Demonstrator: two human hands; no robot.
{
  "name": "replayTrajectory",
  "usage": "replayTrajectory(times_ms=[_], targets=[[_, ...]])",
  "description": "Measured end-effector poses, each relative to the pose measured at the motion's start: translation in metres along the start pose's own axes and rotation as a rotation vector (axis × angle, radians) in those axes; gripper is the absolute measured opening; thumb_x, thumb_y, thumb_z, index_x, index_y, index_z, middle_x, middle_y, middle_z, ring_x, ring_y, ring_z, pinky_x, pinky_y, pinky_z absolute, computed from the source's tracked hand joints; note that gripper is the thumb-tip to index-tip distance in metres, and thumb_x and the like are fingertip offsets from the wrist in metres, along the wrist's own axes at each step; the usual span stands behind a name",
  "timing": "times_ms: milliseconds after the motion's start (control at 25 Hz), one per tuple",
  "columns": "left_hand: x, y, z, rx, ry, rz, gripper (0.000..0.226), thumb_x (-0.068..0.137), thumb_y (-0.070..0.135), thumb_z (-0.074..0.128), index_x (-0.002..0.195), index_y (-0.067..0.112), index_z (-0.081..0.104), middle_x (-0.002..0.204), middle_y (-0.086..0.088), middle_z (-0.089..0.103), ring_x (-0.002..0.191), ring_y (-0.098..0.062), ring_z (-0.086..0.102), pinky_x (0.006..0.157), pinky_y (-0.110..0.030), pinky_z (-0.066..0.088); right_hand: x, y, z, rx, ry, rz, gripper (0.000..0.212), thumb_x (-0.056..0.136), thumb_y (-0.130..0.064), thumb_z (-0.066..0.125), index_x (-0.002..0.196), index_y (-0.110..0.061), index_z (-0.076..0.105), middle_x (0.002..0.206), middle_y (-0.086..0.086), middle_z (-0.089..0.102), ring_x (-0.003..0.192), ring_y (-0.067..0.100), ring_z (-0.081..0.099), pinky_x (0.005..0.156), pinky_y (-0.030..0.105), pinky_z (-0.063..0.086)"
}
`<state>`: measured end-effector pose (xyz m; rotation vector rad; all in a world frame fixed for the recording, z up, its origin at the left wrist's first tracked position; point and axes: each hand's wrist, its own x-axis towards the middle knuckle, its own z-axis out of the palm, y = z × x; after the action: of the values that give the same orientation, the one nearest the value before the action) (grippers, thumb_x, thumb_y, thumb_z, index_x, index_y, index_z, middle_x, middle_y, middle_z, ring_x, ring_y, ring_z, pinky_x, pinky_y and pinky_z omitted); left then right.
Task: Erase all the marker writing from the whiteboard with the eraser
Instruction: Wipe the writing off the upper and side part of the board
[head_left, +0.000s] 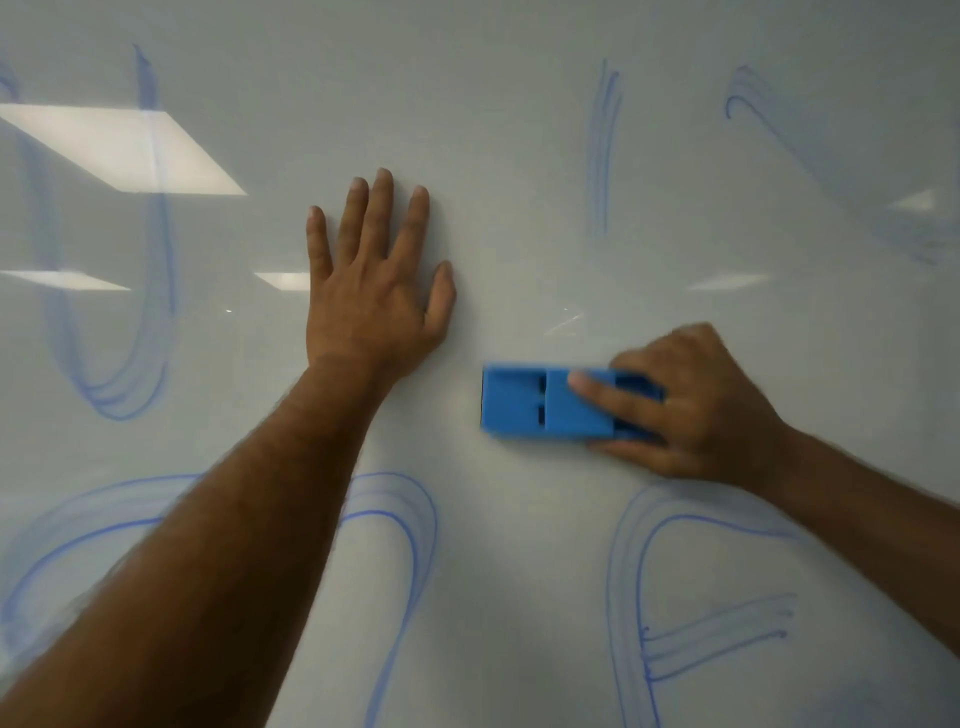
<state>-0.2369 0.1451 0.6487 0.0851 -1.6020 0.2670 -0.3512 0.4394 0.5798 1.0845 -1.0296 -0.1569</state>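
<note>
Blue eraser (545, 402) flat against the whiteboard (519, 156), gripped at its right end by the right hand (696, 400): index finger laid along its top, thumb curled under its lower edge. Left of it, apart, left hand (371, 291) pressed flat, fingers (376, 208) straight and spread. Smeared blue marker strokes (119, 312) (blurred, unreadable) beyond both sets of fingers, above and below.

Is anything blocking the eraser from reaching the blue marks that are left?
Mostly no. The eraser, gripped by the right hand, has bare whiteboard around it. Only the left forearm covers part of the lower-left blue marks.
</note>
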Motion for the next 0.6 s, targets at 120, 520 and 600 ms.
replayTrajectory(times_ms=[120,520,600], targets=[[0.0,0.001,-0.001,0.01,0.002,0.002,0.074,0.096,0.054,0.022,0.161,0.019,0.021,0.169,-0.012,0.014,0.156,-0.029,0.008,0.125,-0.054,0.0,-0.002,0.009,-0.008,-0.027,-0.069,-0.047,0.051,0.1,-0.05,0.058,0.142,-0.023,0.053,0.102,0.013,0.069,0.079,0.03,0.061,0.078,0.043,0.043],[-0.001,0.003,-0.001,0.004,-0.011,0.01,0.072,0.098,0.052,0.021,0.162,0.018,0.018,0.169,-0.014,0.012,0.156,-0.03,0.006,0.124,-0.056,-0.001,0.035,-0.019,0.009,-0.051,0.069,0.266,0.056,0.099,-0.055,0.059,0.144,-0.022,0.052,0.096,0.012,0.065,0.075,0.031,0.058,0.07,0.043,0.044],[-0.001,0.003,0.001,0.004,-0.004,0.015,0.072,0.098,0.052,0.021,0.161,0.017,0.019,0.168,-0.014,0.013,0.156,-0.031,0.007,0.124,-0.057,0.0,0.029,-0.038,0.007,-0.012,-0.004,0.097,0.054,0.099,-0.052,0.06,0.144,-0.023,0.05,0.099,0.013,0.067,0.077,0.03,0.059,0.073,0.042,0.045]])
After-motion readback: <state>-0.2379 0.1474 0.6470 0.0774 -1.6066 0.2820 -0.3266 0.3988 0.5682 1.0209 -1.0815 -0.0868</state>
